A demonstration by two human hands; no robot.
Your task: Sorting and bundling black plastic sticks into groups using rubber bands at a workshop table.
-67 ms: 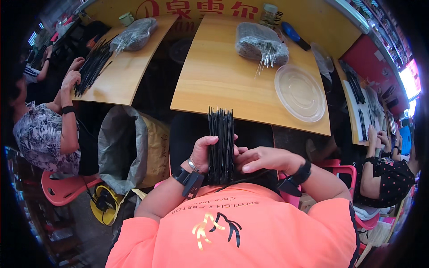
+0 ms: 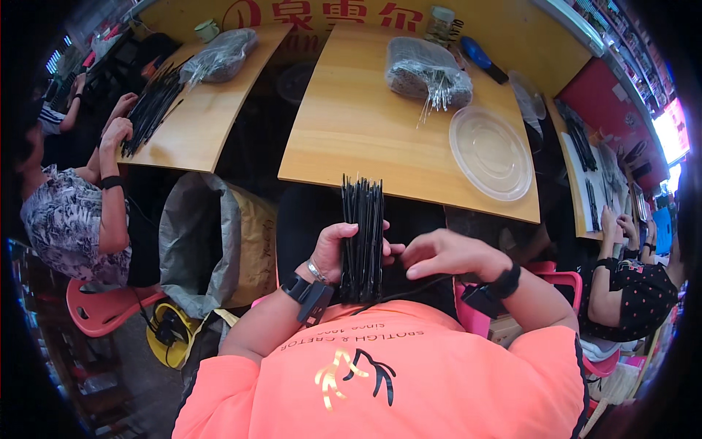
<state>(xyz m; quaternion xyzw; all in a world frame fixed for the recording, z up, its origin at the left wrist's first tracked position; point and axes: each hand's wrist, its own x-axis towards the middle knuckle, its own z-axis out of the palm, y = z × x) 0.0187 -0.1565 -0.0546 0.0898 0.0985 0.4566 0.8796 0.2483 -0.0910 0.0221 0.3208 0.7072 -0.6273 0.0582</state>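
Held: bundle [image 2: 362, 238] of thin black sticks, upright, just before our chest. Our left hand [image 2: 333, 252] has its fingers wrapped shut around the bundle's middle. Our right hand [image 2: 446, 254] sits just beside it, fingers loosely curled, fingertips touching the sticks, gripping nothing. Beyond the fingers: tabletop [image 2: 358, 124], clear dish [image 2: 490, 150], bagged stock [image 2: 424, 73]. Risk, we judge: sticks slipping downward should the left grip slacken.

Wooden table [image 2: 365, 132] ahead: clear plastic bag of thin sticks [image 2: 424, 73] near far edge, clear round lid [image 2: 491, 151] at right near corner, blue tool [image 2: 482, 58] at far right. Left table [image 2: 205, 117]: black sticks [image 2: 150, 106], another bag [image 2: 219, 57].
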